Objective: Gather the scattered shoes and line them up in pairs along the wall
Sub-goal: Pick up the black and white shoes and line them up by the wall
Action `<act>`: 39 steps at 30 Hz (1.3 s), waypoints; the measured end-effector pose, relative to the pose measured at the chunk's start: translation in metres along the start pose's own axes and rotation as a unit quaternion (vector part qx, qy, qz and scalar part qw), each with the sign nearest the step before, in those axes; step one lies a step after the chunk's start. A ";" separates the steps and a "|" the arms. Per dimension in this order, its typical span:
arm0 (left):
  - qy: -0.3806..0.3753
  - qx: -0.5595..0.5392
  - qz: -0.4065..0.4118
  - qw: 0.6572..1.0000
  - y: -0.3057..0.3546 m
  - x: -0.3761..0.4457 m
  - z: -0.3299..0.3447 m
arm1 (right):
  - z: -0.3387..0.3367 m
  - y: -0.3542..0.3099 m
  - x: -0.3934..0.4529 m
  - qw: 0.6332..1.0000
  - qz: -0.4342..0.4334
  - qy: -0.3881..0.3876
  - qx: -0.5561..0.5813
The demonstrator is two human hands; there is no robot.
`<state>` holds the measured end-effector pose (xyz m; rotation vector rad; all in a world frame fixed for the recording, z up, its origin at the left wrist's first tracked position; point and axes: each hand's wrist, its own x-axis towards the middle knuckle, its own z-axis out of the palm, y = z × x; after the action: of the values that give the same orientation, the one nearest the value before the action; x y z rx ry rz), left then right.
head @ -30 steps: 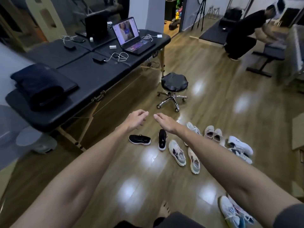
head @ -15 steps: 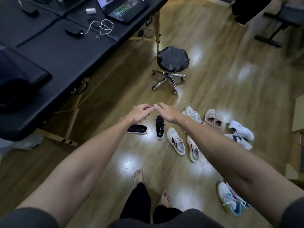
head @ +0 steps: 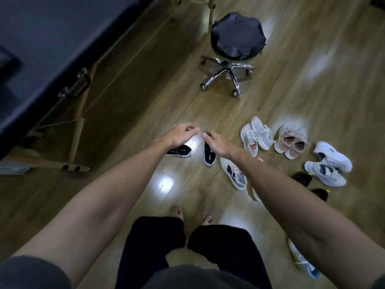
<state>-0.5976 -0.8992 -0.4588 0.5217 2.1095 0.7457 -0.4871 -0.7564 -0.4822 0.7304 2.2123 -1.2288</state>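
1. The left hand [head: 180, 134] and the right hand [head: 217, 142] are stretched out side by side, fingertips nearly meeting, fingers loosely curled and holding nothing.
2. Under the left hand's wrist lies a black low-cut trainer with a white sole [head: 179, 151], lying crosswise; under the right hand lies its likely mate, a second black trainer [head: 209, 156], toe pointing away.
3. To the right of the right hand the other shoes are scattered on the glossy wooden floor [head: 125, 122]: a grey knit trainer with dark stripes [head: 233, 173], a pale grey pair [head: 257, 136], a beige pair [head: 290, 142] and two white-and-grey trainers [head: 329, 163].
4. No wall for the row is in view.
5. Judged by their build, the trainers are light, with soft uppers and stiffer soles; pinching each at the heel collar, or hooking fingers inside the opening, should lift them safely.
6. The shiny floor looks slick, so a nudged shoe may slide.
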 end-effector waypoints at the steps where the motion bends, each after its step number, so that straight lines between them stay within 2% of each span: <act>1: -0.005 -0.002 -0.001 1.000 -0.015 0.014 0.010 | 0.009 0.013 0.015 1.000 0.005 -0.011 0.001; 7: -0.001 0.050 -0.006 0.999 -0.099 0.108 0.075 | 0.066 0.103 0.115 1.000 -0.016 0.006 -0.015; 12: 0.000 0.073 -0.037 0.997 -0.180 0.183 0.131 | 0.113 0.175 0.198 0.994 -0.087 0.016 -0.060; 15: -0.005 0.104 -0.058 0.993 -0.230 0.225 0.162 | 0.142 0.217 0.248 0.995 -0.078 0.011 -0.057; 21: -0.018 0.091 -0.058 0.994 -0.307 0.287 0.221 | 0.195 0.289 0.317 0.996 -0.045 -0.029 -0.069; 27: -0.040 0.071 -0.088 0.993 -0.337 0.328 0.242 | 0.220 0.317 0.358 0.992 0.049 -0.065 -0.097; 31: -0.047 0.090 -0.090 0.991 -0.348 0.346 0.249 | 0.230 0.329 0.375 0.987 0.080 -0.054 -0.128; 35: -0.059 0.139 -0.058 0.987 -0.351 0.348 0.244 | 0.226 0.324 0.377 0.985 0.055 -0.024 -0.164; 39: -0.005 0.169 0.012 0.986 -0.335 0.344 0.221 | 0.197 0.306 0.371 0.987 0.027 0.059 -0.146</act>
<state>-0.6533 -0.8714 -0.9836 0.7317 2.2351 0.3963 -0.5224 -0.7127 -0.9985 0.7534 2.3840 -0.8288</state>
